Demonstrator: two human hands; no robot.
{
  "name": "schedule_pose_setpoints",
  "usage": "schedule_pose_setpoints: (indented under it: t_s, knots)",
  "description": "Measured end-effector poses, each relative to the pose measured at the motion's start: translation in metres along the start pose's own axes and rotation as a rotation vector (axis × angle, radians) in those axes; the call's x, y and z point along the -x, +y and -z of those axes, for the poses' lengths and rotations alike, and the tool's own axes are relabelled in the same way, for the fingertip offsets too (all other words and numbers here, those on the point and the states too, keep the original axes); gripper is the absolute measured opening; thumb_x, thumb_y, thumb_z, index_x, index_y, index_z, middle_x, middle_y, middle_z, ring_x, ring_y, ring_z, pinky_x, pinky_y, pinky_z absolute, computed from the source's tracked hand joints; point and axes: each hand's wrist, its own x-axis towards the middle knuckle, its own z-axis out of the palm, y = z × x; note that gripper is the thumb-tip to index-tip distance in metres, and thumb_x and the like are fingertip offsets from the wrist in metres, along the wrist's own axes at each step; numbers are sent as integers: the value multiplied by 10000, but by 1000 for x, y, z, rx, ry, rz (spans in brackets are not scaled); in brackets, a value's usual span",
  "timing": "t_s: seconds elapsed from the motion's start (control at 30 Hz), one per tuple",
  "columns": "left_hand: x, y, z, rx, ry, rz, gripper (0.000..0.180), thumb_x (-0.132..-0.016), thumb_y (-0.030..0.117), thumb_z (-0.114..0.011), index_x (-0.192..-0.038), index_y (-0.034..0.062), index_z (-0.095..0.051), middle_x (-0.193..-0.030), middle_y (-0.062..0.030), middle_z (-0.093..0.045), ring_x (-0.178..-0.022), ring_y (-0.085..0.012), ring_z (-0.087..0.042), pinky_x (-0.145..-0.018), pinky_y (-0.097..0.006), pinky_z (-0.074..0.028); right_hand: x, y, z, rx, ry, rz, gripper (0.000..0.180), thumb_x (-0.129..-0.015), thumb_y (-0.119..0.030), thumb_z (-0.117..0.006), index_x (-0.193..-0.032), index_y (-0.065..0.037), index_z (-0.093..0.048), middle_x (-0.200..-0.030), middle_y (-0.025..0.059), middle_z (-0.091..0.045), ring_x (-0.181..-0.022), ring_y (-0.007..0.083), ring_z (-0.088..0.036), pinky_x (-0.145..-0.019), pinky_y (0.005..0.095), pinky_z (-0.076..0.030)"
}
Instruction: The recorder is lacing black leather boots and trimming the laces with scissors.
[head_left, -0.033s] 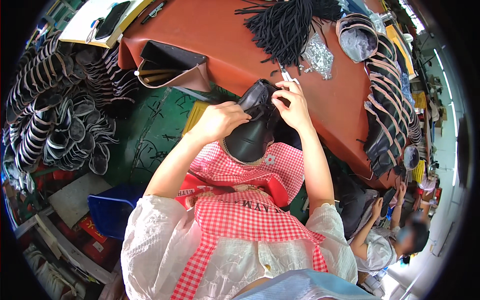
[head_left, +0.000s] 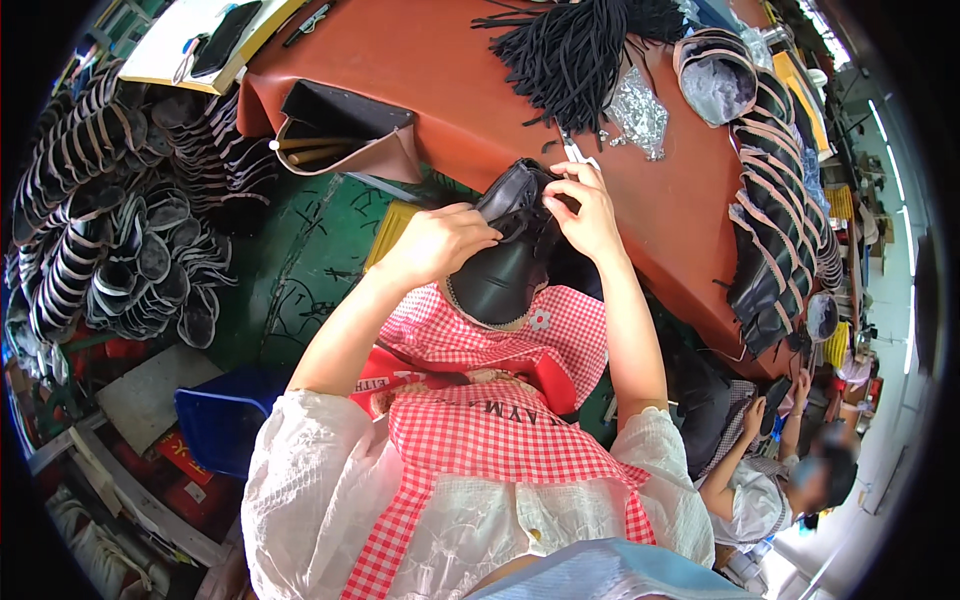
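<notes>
A black leather shoe upper (head_left: 495,285) rests on my lap against the red checked apron, its toe end toward me. Black shoelace (head_left: 514,222) crosses its front opening. From the left, my left hand (head_left: 445,240) pinches the lace with its fingertips over the upper's edge. On the other side, my right hand (head_left: 585,212) has thumb and forefinger closed on the lace, the other fingers curled above. The lace ends are partly hidden by my fingers. White-handled scissors (head_left: 577,154) lie on the table just beyond my right hand.
On the red-brown table (head_left: 440,75) lie a bundle of black laces (head_left: 565,60) and a clear bag of small metal parts (head_left: 638,115). Stacked uppers (head_left: 765,220) line the right; more (head_left: 150,240) hang left. An open pouch (head_left: 345,135) hangs at the edge. A co-worker (head_left: 770,480) sits at right.
</notes>
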Motion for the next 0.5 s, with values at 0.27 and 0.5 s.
schedule_pose_setpoints:
  t_s: [0.27, 0.5]
  knots:
    - [-1, -3, -18, 24, 48, -30, 137, -745, 161, -693, -872, 112, -706, -785, -10, -634, -740, -193, -600, -668, -321, -518, -5, 6, -15, -103, -17, -7, 153, -712, 2, -699, -855, -43, -665, -1129, 67, -595, -1075, 278, -547, -911, 372, -442]
    - [-19, -5, -43, 144, 229, 136, 192, -781, 79, -661, -966, 43, -697, -900, -98, -672, -823, -262, -649, -740, -337, -524, -5, 12, -17, -176, -21, 28, 181, -713, 39, -673, -883, -16, -641, -1137, 69, -599, -1066, 259, -564, -906, 352, -442]
